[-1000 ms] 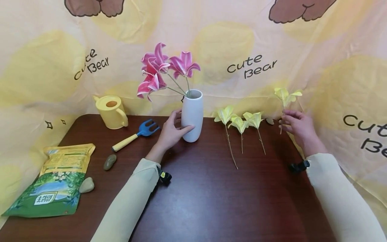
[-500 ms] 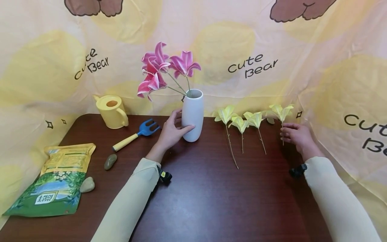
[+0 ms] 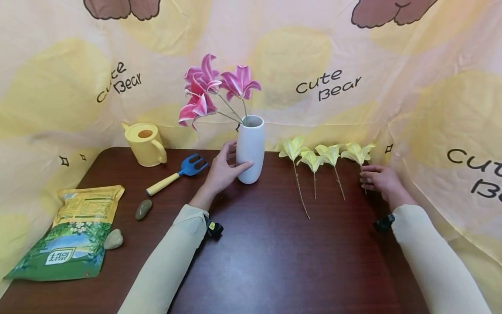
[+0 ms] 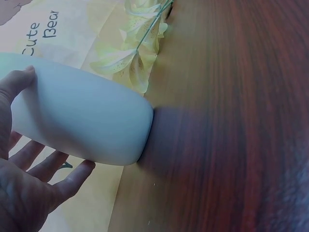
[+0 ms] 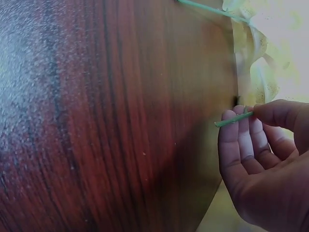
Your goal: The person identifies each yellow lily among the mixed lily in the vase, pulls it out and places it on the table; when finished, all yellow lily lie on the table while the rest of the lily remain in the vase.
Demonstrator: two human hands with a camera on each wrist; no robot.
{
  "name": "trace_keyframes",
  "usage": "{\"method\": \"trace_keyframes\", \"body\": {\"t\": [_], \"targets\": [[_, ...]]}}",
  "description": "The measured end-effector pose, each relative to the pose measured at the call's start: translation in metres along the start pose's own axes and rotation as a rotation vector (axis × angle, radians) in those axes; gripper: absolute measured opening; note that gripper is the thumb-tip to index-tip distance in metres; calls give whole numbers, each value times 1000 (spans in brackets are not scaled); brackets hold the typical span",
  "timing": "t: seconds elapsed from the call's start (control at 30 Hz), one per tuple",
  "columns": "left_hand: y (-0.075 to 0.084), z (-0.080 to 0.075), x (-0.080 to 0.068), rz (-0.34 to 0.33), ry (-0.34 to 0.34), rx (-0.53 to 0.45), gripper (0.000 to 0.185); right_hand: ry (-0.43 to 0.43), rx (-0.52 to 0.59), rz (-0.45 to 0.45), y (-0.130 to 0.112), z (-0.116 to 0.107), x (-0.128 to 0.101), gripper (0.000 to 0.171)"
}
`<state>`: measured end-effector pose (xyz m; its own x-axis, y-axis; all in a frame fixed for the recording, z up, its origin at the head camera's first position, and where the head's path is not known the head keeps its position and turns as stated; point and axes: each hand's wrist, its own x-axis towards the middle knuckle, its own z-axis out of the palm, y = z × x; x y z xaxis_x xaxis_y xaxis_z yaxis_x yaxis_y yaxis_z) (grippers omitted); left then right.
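Note:
A white vase with pink lilies stands upright on the dark wooden table. My left hand grips its lower body, thumb in front and fingers behind; the left wrist view shows the vase against that hand. Three yellow flowers lie in a row to the vase's right. My right hand pinches the thin stem of a fourth yellow flower, low at the row's right end. In the right wrist view the green stem sits between thumb and fingertips.
A yellow watering can and a blue hand fork sit left of the vase. Two stones and a green bag lie near the left edge. A printed cloth backdrop closes in the back and both sides.
My right hand has brought the yellow flower down from upright in the air to the table, beside the other three. The left hand and vase have stayed put.

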<state>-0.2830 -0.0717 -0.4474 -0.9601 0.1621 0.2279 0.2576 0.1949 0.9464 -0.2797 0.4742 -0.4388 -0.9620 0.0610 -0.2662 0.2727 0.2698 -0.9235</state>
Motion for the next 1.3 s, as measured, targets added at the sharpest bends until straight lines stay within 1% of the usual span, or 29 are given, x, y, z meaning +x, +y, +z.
{"method": "trace_keyframes", "body": {"t": [0.23, 0.37, 0.47, 0.53, 0.63, 0.7, 0.77, 0.83, 0.97, 1.07, 1.2, 1.23, 1.3], "targets": [[1, 0, -1, 10, 2, 0, 84, -10, -29, 38, 0, 3, -4, 24], [1, 0, -2, 8, 1, 1, 84, -14, -41, 43, 2, 4, -5, 20], [0, 0, -2, 5, -2, -2, 83, -19, -30, 38, 2, 4, -7, 21], [0, -1, -2, 3, -4, -2, 84, -23, -15, 35, -1, 6, -10, 25], [1, -2, -2, 1, -6, -2, 84, -19, -8, 27, 1, 6, -10, 31], [1, -3, -2, -1, -7, 0, 84, -8, -27, 23, 4, 5, -9, 29], [1, -3, -2, -1, -8, 1, 84, 5, -56, 17, 10, 3, -5, 22], [1, -3, -2, 0, -7, 2, 84, 14, -76, 15, 11, 3, -3, 18], [0, -2, -3, 3, -4, 3, 84, 22, -80, 11, 12, 2, -3, 19], [0, -2, -3, 5, -4, 10, 83, 32, -62, 11, 12, 2, -4, 26], [1, -3, -4, -7, -11, 52, 82, 70, -85, 5, 12, 2, -7, 18], [2, -5, -5, -15, -15, 72, 82, 79, -102, -1, 11, 2, -8, 20], [4, -9, -8, -30, -28, 118, 82, 95, -126, -14, 9, 4, -10, 30]]}}
